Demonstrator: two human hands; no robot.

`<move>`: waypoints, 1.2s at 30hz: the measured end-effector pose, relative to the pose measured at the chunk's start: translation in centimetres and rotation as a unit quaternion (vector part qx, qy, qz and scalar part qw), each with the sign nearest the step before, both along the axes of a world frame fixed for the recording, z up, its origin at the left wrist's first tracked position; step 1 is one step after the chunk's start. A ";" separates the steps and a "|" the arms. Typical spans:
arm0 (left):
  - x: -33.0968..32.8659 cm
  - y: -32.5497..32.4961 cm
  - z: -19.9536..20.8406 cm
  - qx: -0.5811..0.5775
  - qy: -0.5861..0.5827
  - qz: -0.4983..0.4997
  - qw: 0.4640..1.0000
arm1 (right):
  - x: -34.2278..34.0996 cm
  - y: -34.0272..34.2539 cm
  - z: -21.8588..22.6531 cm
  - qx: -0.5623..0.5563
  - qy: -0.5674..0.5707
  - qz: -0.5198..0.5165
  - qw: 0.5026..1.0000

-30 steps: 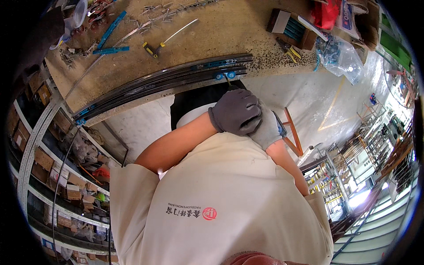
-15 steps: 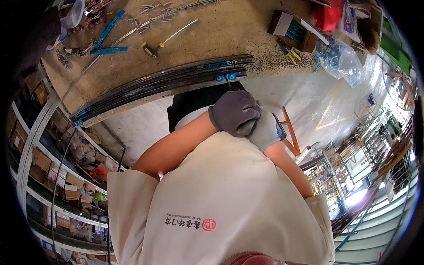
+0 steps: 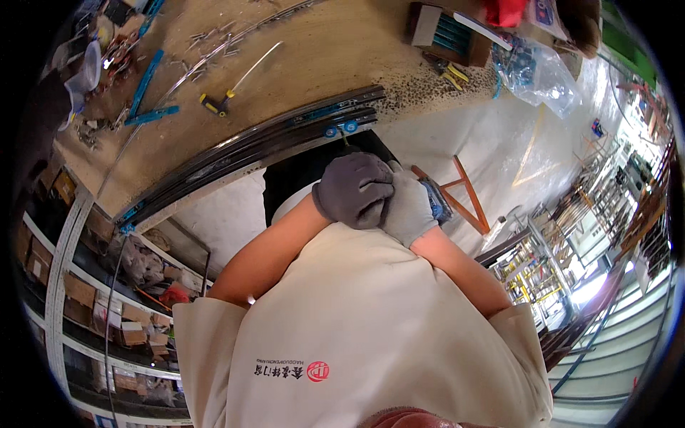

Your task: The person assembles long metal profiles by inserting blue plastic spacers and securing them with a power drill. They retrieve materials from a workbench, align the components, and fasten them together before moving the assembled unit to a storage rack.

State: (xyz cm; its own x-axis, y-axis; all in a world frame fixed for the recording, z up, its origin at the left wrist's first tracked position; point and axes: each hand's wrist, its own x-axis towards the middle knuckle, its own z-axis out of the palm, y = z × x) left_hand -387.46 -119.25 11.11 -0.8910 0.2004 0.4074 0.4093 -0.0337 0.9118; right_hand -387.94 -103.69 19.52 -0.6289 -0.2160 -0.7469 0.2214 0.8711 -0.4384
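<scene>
Both my hands are gloved and pressed together in front of my body, just off the bench's near edge. My left hand, in a dark grey glove, is curled closed over the front of a mostly hidden tool. My right hand, in a lighter grey glove, wraps round it from behind. A blue and black part of this power drill shows beside the right wrist. From the gloves a thin bit points at blue rollers at the right end of black metal rails along the bench edge.
On the wooden bench lie a yellow-handled screwdriver, blue strips, loose screws, pliers, an open carton and a clear plastic bag. Shelving with boxes stands left; a reddish-brown frame stands right.
The whole view has shifted, so bench and hands appear farther left. My hands stay closed together, with the bit still at the blue rollers.
</scene>
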 end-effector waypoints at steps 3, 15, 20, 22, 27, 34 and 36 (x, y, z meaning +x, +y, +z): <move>-0.1 0.3 -0.3 -0.006 0.006 -0.014 1.000 | -0.1 0.1 0.3 0.029 -0.032 -0.018 0.999; -0.3 0.2 0.7 -0.024 0.006 0.016 1.000 | -1.8 -0.7 1.7 0.054 -0.054 0.080 0.994; 0.2 0.0 0.9 -0.037 0.001 0.017 0.999 | -1.0 -0.5 1.0 0.043 -0.048 0.078 0.995; 0.2 -0.3 1.0 -0.039 -0.002 0.018 0.999 | -0.9 -0.6 0.9 0.038 -0.040 0.083 0.995; 0.4 -0.4 0.7 -0.023 0.006 0.035 0.999 | -1.6 -1.6 1.5 0.057 -0.074 0.067 0.993; 0.6 -0.9 0.1 -0.019 0.000 0.008 1.000 | -1.2 -2.0 1.5 0.071 -0.071 0.024 0.995; 0.7 -1.0 -0.2 0.002 0.002 -0.001 1.000 | -1.5 -2.5 1.8 0.057 -0.062 0.018 0.996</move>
State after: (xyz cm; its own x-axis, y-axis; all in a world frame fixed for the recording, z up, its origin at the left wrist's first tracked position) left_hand -386.79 -120.22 10.93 -0.8888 0.2008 0.4119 0.4130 -0.0385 0.9099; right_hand -389.40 -106.19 21.34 -0.5240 -0.1452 -0.8393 0.2360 0.9220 -0.3069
